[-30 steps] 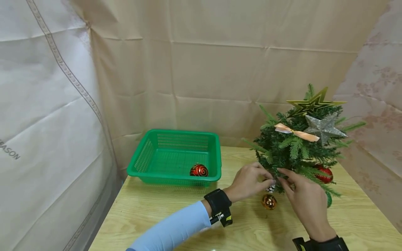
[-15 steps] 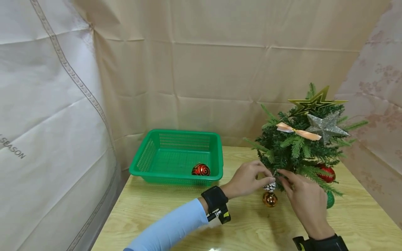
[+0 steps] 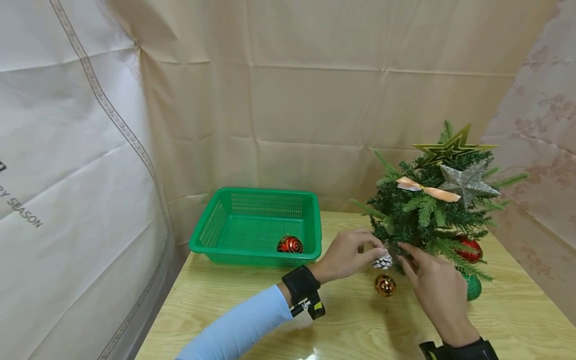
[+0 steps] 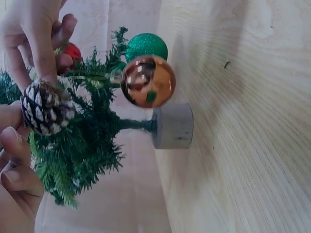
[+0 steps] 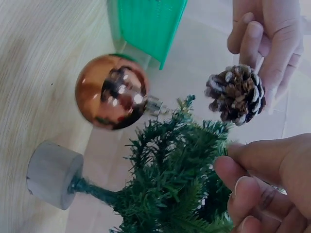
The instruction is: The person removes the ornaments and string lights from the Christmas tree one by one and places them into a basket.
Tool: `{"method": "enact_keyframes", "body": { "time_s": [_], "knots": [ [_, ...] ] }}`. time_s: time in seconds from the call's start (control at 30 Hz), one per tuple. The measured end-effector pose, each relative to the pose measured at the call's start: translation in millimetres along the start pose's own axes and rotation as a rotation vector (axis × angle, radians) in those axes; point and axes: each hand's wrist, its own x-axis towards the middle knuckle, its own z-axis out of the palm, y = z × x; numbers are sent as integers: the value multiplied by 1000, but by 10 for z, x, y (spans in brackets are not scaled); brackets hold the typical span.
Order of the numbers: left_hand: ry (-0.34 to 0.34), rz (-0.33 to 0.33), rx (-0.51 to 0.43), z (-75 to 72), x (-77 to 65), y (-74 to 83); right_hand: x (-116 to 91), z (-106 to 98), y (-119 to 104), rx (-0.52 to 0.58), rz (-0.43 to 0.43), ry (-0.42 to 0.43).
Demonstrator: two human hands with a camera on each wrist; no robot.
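A white-tipped pinecone ornament [image 3: 382,261] hangs at the fingertips of my left hand [image 3: 346,255], which pinches it near its top. Just right of it, thumb and forefinger of my right hand [image 3: 438,287] pinch the tip of a low branch on the small Christmas tree [image 3: 423,215]. In the right wrist view the pinecone [image 5: 236,94] is between both hands, apart from the right fingers. A shiny copper-coloured bauble [image 3: 385,285] dangles below the pinecone from the tree. The tree's grey round base [image 4: 173,126] shows in the left wrist view.
A green plastic basket [image 3: 255,255] with a red swirled bauble [image 3: 290,244] stands left of the hands. A gold star [image 3: 454,146], silver star [image 3: 468,182], peach bow [image 3: 427,190], red bauble [image 3: 469,250] and green bauble [image 3: 473,287] decorate the tree.
My left hand has drawn slightly left, away from the right hand, carrying the pinecone, which now shows more fully. The right hand has stayed nearly still at the branch.
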Motion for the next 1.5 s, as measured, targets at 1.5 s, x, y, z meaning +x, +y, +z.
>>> {"method": "enact_keyframes", "body": {
  "time_s": [1.5],
  "knots": [
    [236, -325, -132, -804, -414, -403, 181, 1205, -1071, 400, -158, -65]
  ]
}}
